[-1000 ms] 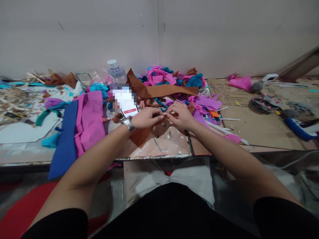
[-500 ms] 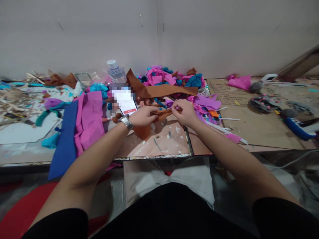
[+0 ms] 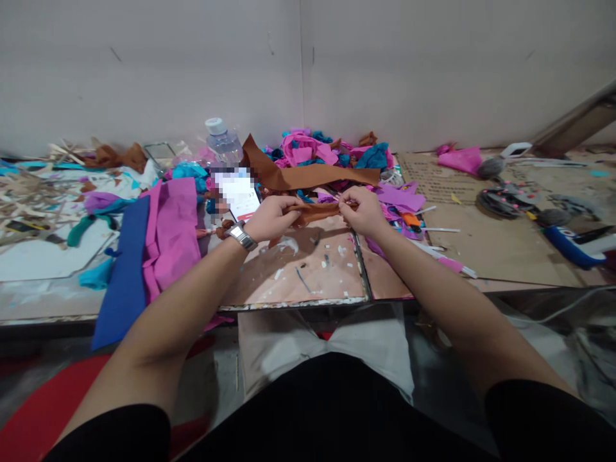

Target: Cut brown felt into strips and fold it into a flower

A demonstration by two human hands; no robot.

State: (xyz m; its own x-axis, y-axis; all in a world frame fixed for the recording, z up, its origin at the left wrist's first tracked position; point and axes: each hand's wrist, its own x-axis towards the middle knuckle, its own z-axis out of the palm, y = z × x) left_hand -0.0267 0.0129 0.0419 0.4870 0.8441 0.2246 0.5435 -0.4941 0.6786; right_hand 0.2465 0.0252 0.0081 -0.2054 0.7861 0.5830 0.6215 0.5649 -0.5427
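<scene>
Between my hands a strip of brown crepe paper is stretched just above the table. My left hand, with a metal watch on its wrist, pinches the strip's left end. The right end sits in the closed fingers of my right hand. Behind them a longer brown sheet lies across the pile of scraps. A lit phone leans just left of my left hand, part of its screen blurred out.
A water bottle stands behind the phone. Pink sheets and a blue sheet overhang the table's front edge at left. Green-handled pliers lie further left. To the right are cardboard, a pincushion and a blue tool.
My hands have moved slightly apart, and the brown strip is drawn out straighter between them. Its loose flap under my left hand has mostly gone from sight.
</scene>
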